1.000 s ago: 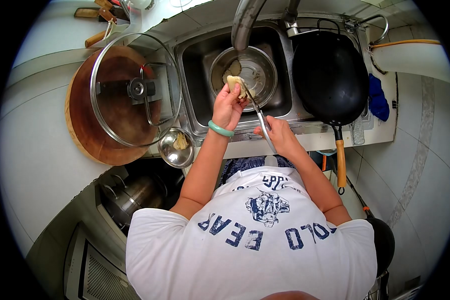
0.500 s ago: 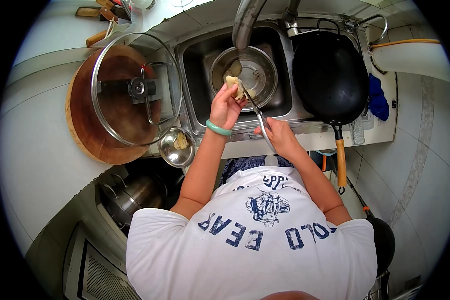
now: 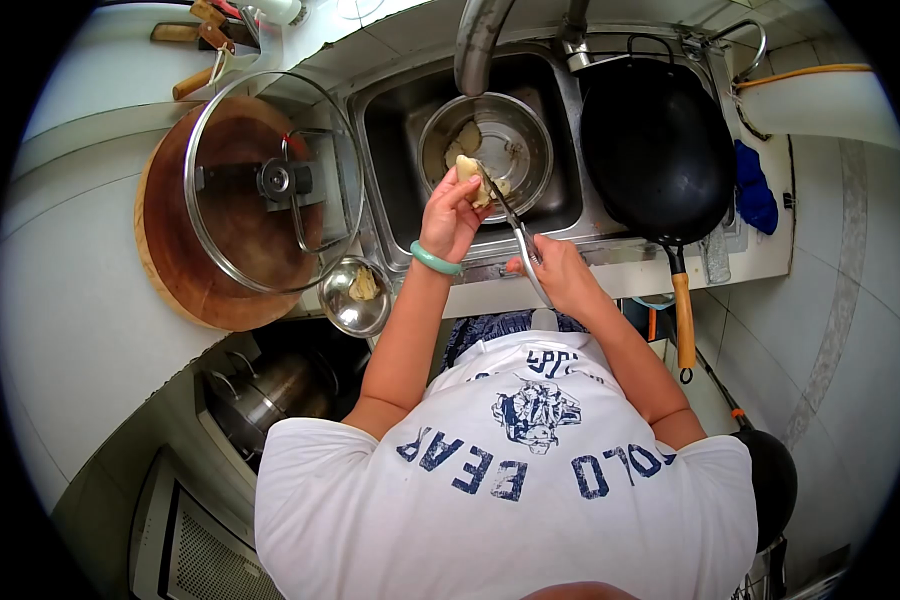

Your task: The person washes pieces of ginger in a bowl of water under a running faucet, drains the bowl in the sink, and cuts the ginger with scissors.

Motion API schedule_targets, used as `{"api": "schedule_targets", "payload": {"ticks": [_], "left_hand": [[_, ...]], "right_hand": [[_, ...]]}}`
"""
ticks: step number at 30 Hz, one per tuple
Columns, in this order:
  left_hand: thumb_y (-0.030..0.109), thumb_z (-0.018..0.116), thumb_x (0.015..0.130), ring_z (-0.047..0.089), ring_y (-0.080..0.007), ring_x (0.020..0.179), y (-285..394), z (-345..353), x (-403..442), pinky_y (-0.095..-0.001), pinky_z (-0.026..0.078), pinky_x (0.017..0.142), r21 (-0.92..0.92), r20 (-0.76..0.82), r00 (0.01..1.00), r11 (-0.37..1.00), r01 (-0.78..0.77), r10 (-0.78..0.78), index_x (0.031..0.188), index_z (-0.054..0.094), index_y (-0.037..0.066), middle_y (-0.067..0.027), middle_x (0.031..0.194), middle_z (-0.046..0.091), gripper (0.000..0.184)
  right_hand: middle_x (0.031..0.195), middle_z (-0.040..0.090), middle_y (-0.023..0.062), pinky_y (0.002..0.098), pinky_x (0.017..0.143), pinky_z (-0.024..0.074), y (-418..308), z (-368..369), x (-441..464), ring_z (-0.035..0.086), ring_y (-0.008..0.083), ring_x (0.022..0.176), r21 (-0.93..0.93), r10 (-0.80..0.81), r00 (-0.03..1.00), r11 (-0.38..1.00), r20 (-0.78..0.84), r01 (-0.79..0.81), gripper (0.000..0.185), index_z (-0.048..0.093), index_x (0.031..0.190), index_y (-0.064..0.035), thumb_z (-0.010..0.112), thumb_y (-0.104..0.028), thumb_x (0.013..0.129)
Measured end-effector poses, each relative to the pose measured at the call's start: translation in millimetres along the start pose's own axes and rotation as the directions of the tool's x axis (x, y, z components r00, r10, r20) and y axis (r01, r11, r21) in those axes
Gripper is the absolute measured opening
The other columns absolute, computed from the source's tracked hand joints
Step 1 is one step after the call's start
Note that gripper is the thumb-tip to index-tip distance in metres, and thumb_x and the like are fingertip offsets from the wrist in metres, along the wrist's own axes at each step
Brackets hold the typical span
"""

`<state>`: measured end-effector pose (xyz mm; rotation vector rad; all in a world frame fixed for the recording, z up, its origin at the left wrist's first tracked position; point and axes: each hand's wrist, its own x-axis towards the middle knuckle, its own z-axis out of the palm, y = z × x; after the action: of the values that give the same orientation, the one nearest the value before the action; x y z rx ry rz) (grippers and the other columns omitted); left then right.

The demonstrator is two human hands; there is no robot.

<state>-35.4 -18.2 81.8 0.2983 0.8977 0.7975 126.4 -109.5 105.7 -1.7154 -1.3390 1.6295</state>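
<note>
My left hand (image 3: 452, 218), with a green bangle at its wrist, pinches a pale yellowish piece of meat (image 3: 467, 168) above a metal basin (image 3: 542, 130). Kitchen scissors (image 3: 526, 248) with silver handles are gripped in my right hand (image 3: 564, 272). Their dark blades reach up to the meat and touch or overlap its right side; how far apart the blades are I cannot tell. More pale pieces (image 3: 462, 140) lie inside the basin, which stands in the steel sink (image 3: 385, 130). Left of my forearm, a small metal bowl (image 3: 348, 320) holds another yellowish piece (image 3: 364, 285).
A black wok (image 3: 656, 150) with a wooden handle covers the sink's right side. The faucet (image 3: 478, 60) hangs over the basin. On the left, a glass lid (image 3: 198, 205) rests upon a round wooden board (image 3: 155, 250). Knives (image 3: 195, 80) lie at the back left.
Both hands stay nearly in place, with the scissors still at the meat. The whole view has shifted slightly.
</note>
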Motion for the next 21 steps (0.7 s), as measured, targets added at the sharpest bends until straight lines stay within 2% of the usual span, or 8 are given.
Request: {"api": "schedule_targets", "payload": {"ticks": [2, 4, 8, 11, 13, 15, 16, 21], "left_hand": [[0.009, 0.049, 0.088, 0.055, -0.0118, 0.084, -1, -5, 1, -0.0281, 0.046, 0.075, 0.044, 0.095, 0.995, 0.998, -0.048, 0.043, 0.111, 0.047, 0.010, -0.0014, 0.096, 0.057, 0.023], [0.009, 0.049, 0.087, 0.055, -0.0113, 0.083, -2, -3, 0, -0.0280, 0.046, 0.075, 0.079, 0.076, 0.995, 0.994, -0.073, 0.067, 0.110, 0.047, 0.011, -0.0007, 0.094, 0.056, 0.022], [0.010, 0.051, 0.086, 0.054, -0.0102, 0.082, 0, -3, -1, -0.0270, 0.046, 0.073, 0.151, 0.053, 0.993, 0.982, -0.117, 0.110, 0.108, 0.047, 0.012, 0.0005, 0.094, 0.055, 0.022], [0.012, 0.048, 0.089, 0.053, -0.0096, 0.081, 4, -1, -2, -0.0253, 0.044, 0.072, 0.184, 0.057, 0.994, 0.978, -0.101, 0.092, 0.108, 0.047, 0.012, 0.0007, 0.094, 0.055, 0.019], [0.014, 0.046, 0.091, 0.053, -0.0092, 0.081, 5, -4, -1, -0.0246, 0.044, 0.072, 0.185, 0.087, 0.992, 0.977, -0.102, 0.087, 0.107, 0.047, 0.011, 0.0009, 0.094, 0.055, 0.017], [0.016, 0.044, 0.093, 0.053, -0.0089, 0.081, 4, -5, -1, -0.0239, 0.043, 0.071, 0.189, 0.116, 0.990, 0.977, -0.102, 0.081, 0.107, 0.047, 0.011, 0.0012, 0.094, 0.055, 0.015], [0.018, 0.042, 0.094, 0.051, -0.0082, 0.079, 3, -3, -1, -0.0233, 0.042, 0.069, 0.248, 0.093, 0.991, 0.962, -0.118, 0.098, 0.105, 0.047, 0.011, 0.0016, 0.092, 0.055, 0.015], [0.020, 0.040, 0.096, 0.045, -0.0062, 0.069, 0, -3, -1, -0.0217, 0.037, 0.061, 0.349, 0.099, 0.988, 0.925, -0.149, 0.122, 0.102, 0.048, 0.010, 0.0028, 0.083, 0.051, 0.014]], "right_hand": [[0.067, 0.061, 0.0195, 0.0377, 0.060, 0.0449, 1, 0, -1, 0.060, 0.0304, 0.062, 0.034, -0.028, 1.000, 0.999, -0.010, 0.028, 0.037, 0.058, 0.077, 0.0062, 0.059, -0.030, 0.082], [0.064, 0.061, 0.0176, 0.0377, 0.059, 0.0443, 3, 0, -1, 0.059, 0.0292, 0.059, -0.021, -0.050, 0.999, 0.999, -0.016, 0.049, 0.034, 0.060, 0.074, 0.0052, 0.054, -0.026, 0.085], [0.062, 0.060, 0.0174, 0.0381, 0.058, 0.0441, 2, 0, -3, 0.058, 0.0292, 0.058, 0.018, -0.014, 1.000, 1.000, -0.020, 0.015, 0.033, 0.060, 0.073, 0.0051, 0.053, -0.025, 0.084], [0.063, 0.059, 0.0192, 0.0383, 0.058, 0.0443, 5, 1, -3, 0.058, 0.0307, 0.058, 0.032, 0.026, 1.000, 0.999, -0.004, -0.026, 0.037, 0.059, 0.073, 0.0058, 0.058, -0.030, 0.082], [0.062, 0.057, 0.0206, 0.0384, 0.059, 0.0444, 11, 6, 0, 0.058, 0.0322, 0.059, -0.043, -0.004, 0.999, 0.999, -0.035, 0.002, 0.047, 0.055, 0.070, 0.0060, 0.066, -0.039, 0.077], [0.062, 0.057, 0.0210, 0.0383, 0.060, 0.0446, 9, 4, -1, 0.058, 0.0330, 0.060, -0.061, 0.008, 1.000, 0.998, -0.027, -0.010, 0.051, 0.054, 0.069, 0.0056, 0.068, -0.043, 0.073], [0.062, 0.057, 0.0215, 0.0383, 0.060, 0.0447, 6, 2, -2, 0.058, 0.0338, 0.061, -0.081, 0.021, 1.000, 0.996, -0.019, -0.022, 0.056, 0.052, 0.068, 0.0052, 0.071, -0.048, 0.070], [0.064, 0.057, 0.0226, 0.0387, 0.061, 0.0448, 1, -1, -3, 0.058, 0.0348, 0.062, -0.104, 0.034, 0.999, 0.994, -0.021, -0.036, 0.058, 0.052, 0.068, 0.0049, 0.071, -0.050, 0.069]]}}
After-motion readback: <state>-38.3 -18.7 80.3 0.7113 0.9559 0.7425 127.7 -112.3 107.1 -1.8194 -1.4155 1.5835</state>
